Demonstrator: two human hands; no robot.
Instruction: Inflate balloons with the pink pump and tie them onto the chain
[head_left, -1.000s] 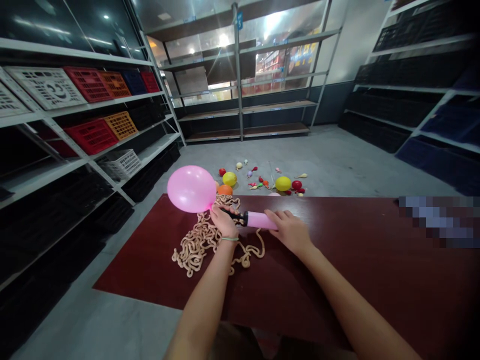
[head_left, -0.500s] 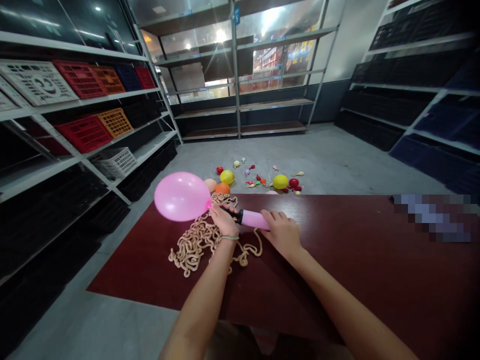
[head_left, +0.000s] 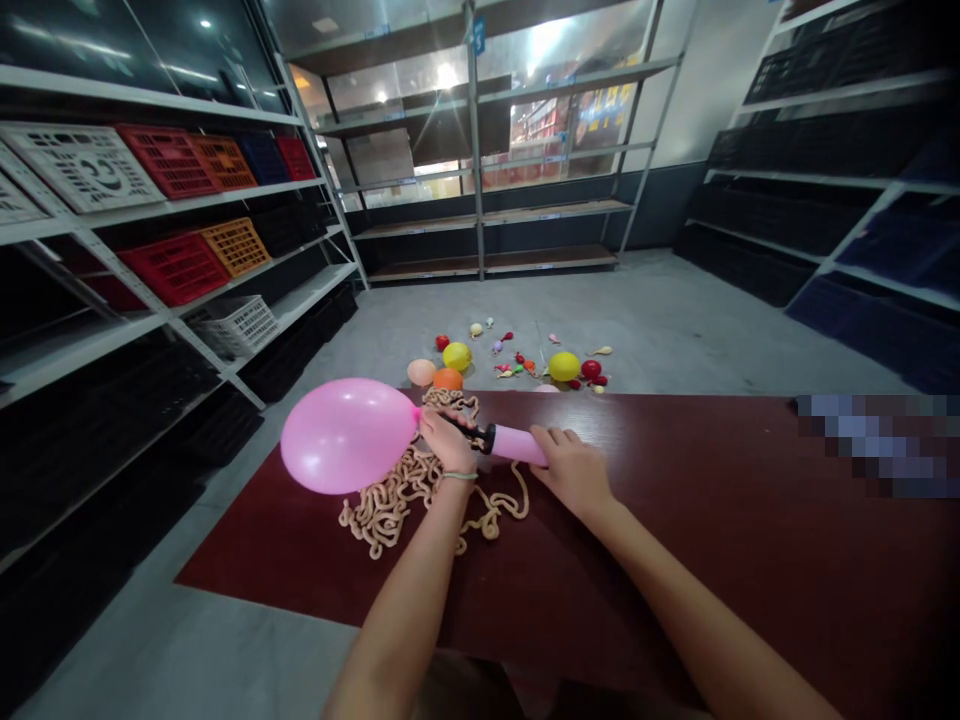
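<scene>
A large pink balloon (head_left: 346, 436) hangs to the left of my left hand (head_left: 448, 442). The fingers of that hand are closed round the balloon's neck, where it meets the black nozzle end of a hand pump. My right hand (head_left: 576, 472) is wrapped round the pink barrel of the pump (head_left: 516, 445), which lies level above the table. Below and behind my left hand, a tangled heap of beige rope (head_left: 382, 505) rests on the dark red table (head_left: 697, 520).
Balloons, some inflated like the yellow one (head_left: 564, 366), lie on the floor beyond the table. Racks with crates (head_left: 176, 268) stand at the left, and a tall metal rack (head_left: 480, 215) stands at the back. A blurred-out object (head_left: 877, 440) is at the table's right.
The pink balloon has grown larger and extends further left and down. My right hand and the pump barrel have shifted slightly right and down.
</scene>
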